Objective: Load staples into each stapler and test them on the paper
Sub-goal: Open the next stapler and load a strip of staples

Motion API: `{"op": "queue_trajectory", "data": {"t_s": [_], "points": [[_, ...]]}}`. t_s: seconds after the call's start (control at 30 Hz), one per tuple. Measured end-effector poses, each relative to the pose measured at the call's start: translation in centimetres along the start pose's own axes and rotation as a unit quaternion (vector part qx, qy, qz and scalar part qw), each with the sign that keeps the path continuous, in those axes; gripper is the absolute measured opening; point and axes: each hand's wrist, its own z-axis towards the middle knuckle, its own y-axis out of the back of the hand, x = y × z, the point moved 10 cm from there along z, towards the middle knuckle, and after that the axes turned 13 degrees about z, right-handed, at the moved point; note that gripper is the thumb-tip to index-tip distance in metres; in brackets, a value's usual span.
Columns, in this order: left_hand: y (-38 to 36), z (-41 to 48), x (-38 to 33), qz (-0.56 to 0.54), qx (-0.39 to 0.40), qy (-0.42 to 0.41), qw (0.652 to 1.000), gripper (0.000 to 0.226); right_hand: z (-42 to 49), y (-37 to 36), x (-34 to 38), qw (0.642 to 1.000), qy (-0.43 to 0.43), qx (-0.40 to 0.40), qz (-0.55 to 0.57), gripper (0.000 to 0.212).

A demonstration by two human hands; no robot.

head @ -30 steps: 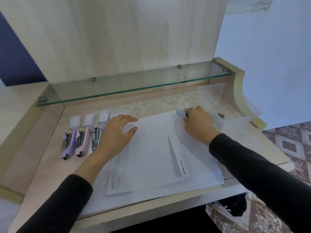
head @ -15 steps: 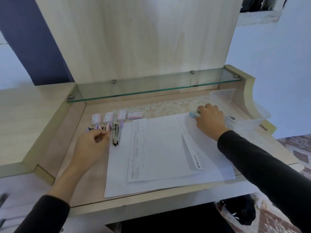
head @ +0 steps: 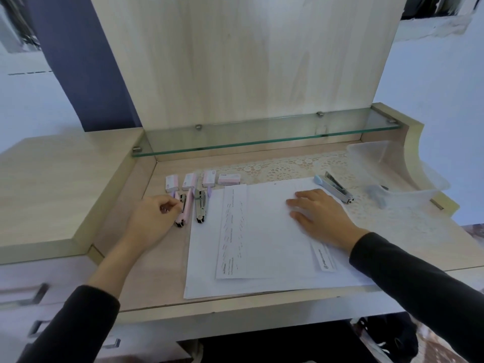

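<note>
- A pale wooden desk [head: 146, 271] stands against a tall wood-grain back panel, with a glass shelf [head: 262, 134] fixed low across it and a lace runner [head: 282, 169] spread along the back of the work surface.
- White paper sheets [head: 262, 244] lie stacked in the middle of the desk, the upper sheet printed with faint lines of text along its left side.
- Four small staple boxes [head: 203, 179] sit in a row at the back left, just beyond the paper's far left corner.
- In front of the boxes lie a pink stapler [head: 184, 212] and, to its right, an opened stapler [head: 200, 208] with its metal channel showing, just beside the paper's left edge.
- The left hand [head: 152, 221] rests on the desk to the left of the pink stapler; its fingers [head: 170, 204] are curled in, the tips touching something small next to that stapler, though I cannot tell what it is.
- The right hand [head: 319, 216] lies palm down on the paper, fingers loosely spread and holding nothing.
- A light blue stapler [head: 334, 187] lies opened on the lace runner, just beyond the right hand and apart from it.
- A clear plastic bin [head: 398, 176] stands at the far right, with another bluish item blurred inside it.
- Both forearms wear dark sleeves.
</note>
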Motion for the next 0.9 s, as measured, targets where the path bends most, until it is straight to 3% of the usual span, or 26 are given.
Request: {"op": "queue_trajectory", "data": {"t_s": [0.17,0.3,0.43,0.57,0.77,0.9], "points": [[0.0,-0.2,-1.6,0.047,-0.018,-0.016,0.999,0.017,-0.3,0.4,0.2,0.999,0.012,-0.033,0.023,0.031],[-0.1,0.0,-3.9,0.142,-0.043,-0.041,0.988,0.037,-0.3,0.3,0.1,0.999,0.009,-0.033,0.027,0.032],[-1.5,0.3,-4.9,0.268,-0.001,-0.009,0.963,0.050,-0.3,0.3,-0.1,0.999,0.006,-0.035,0.035,0.033],[-2.3,0.3,-5.7,0.326,0.013,0.024,0.945,0.049,-0.3,0.2,-0.4,0.999,0.005,-0.036,0.036,0.034],[-2.3,0.1,-6.1,0.301,-0.007,0.021,0.953,0.021,-0.3,0.3,-0.5,0.997,0.013,-0.053,0.049,0.031],[-1.5,-0.6,-4.9,0.211,-0.012,0.048,0.976,0.036,-0.2,0.3,-0.7,0.996,0.013,-0.063,0.059,0.030]]}}
